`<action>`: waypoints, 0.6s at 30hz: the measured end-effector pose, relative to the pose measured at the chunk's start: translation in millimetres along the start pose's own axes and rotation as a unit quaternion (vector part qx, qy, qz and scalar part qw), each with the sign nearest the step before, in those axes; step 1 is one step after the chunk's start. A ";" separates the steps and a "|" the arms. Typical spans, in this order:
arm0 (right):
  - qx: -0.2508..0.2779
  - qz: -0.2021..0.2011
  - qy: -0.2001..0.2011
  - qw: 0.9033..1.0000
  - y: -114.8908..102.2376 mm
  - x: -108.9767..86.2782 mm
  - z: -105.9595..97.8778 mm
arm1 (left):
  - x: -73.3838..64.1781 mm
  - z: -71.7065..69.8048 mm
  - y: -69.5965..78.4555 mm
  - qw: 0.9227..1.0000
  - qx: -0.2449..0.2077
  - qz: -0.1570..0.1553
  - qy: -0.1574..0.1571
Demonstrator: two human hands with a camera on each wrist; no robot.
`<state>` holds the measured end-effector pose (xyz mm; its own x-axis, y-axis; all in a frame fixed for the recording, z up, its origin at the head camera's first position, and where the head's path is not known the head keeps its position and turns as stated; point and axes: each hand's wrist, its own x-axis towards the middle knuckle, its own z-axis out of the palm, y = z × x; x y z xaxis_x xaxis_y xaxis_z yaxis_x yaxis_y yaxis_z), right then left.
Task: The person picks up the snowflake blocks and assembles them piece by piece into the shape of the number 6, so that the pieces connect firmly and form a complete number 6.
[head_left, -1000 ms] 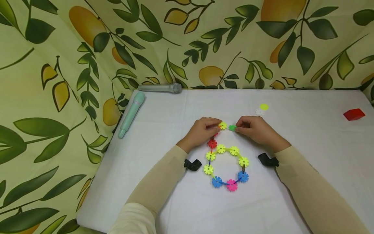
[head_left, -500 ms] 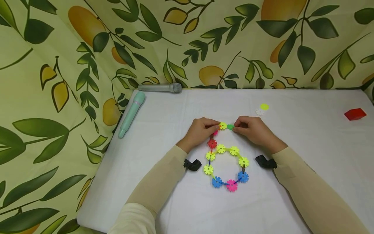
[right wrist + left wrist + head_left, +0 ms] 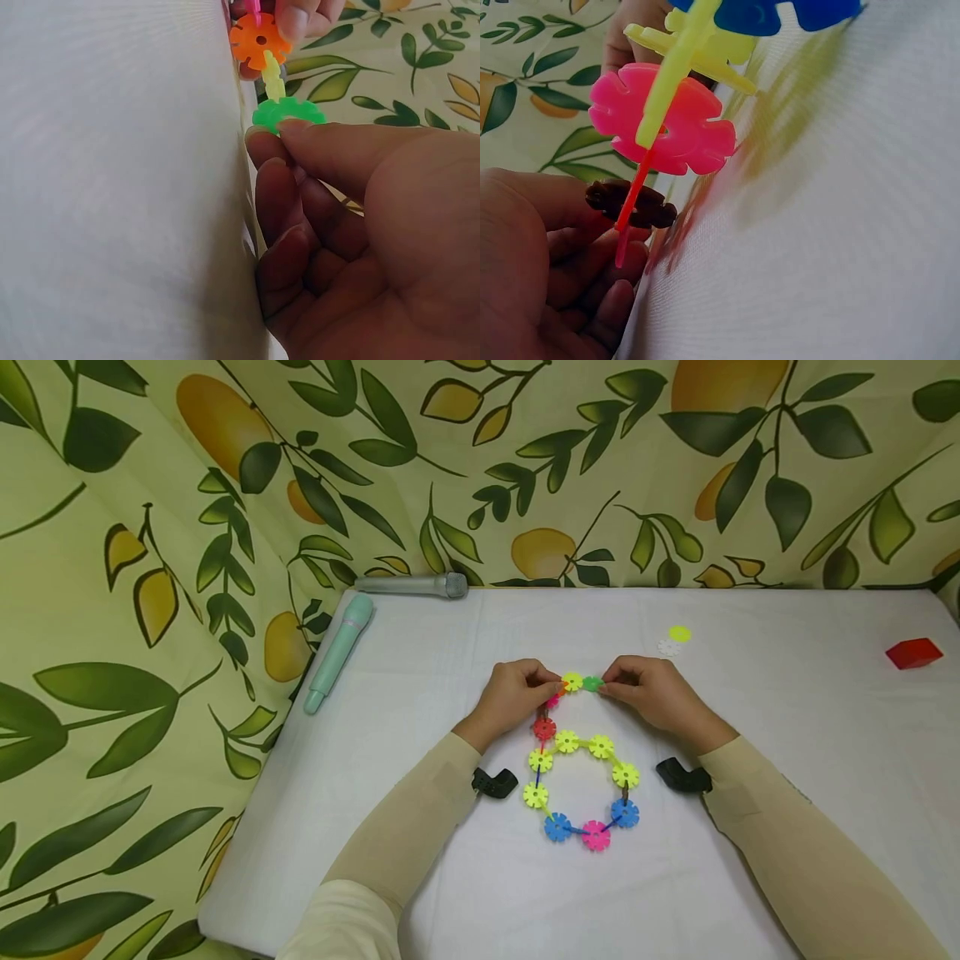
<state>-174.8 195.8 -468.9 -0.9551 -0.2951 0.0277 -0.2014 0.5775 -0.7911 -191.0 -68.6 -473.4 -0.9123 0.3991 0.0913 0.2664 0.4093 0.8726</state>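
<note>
Notched plastic snowflake discs are joined into a ring [image 3: 596, 835] with a chain rising from its upper left, lying on the white tabletop. My left hand [image 3: 517, 692] pinches the orange snowflake disc [image 3: 259, 41] near the chain's upper end. Beyond that disc comes a yellow snowflake disc [image 3: 572, 682]. Between thumb and forefinger, my right hand [image 3: 651, 695] holds a green snowflake disc [image 3: 289, 112], whose edge meets the yellow one. In the left wrist view, a brown disc [image 3: 630, 202] and a pink disc [image 3: 664, 120] are close to the left fingers.
A white disc [image 3: 669, 647] and a yellow disc [image 3: 680, 633] lie behind the right hand. At the far right is a red block [image 3: 913, 653]. Two microphones, one grey [image 3: 412, 585] and one mint green [image 3: 339, 653], lie at the back left. Patterned cloth hangs behind.
My right hand has moved left with the green disc, closing the gap to the yellow disc. The left hand has stayed nearly still on the chain.
</note>
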 end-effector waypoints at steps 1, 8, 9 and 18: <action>0.002 -0.001 0.001 1.000 0.2 0.0 0.1 | 0.0 0.5 0.0 1.000 0.000 0.002 0.004; 0.005 -0.003 0.004 1.000 1.4 0.0 1.5 | -0.1 3.0 -0.9 1.000 -0.005 0.004 0.006; 0.005 -0.002 0.004 1.000 1.5 0.1 1.8 | 0.0 3.1 -0.9 1.000 -0.004 0.005 0.005; 0.002 -0.011 0.013 1.000 -0.3 0.1 2.8 | 0.3 3.7 -2.0 1.000 -0.002 0.013 -0.004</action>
<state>-174.3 193.4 -470.4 -0.9558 -0.2878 0.0605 -0.2212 0.5678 -0.7929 -190.7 -66.3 -476.9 -0.9029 0.4154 0.1105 0.2887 0.3957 0.8718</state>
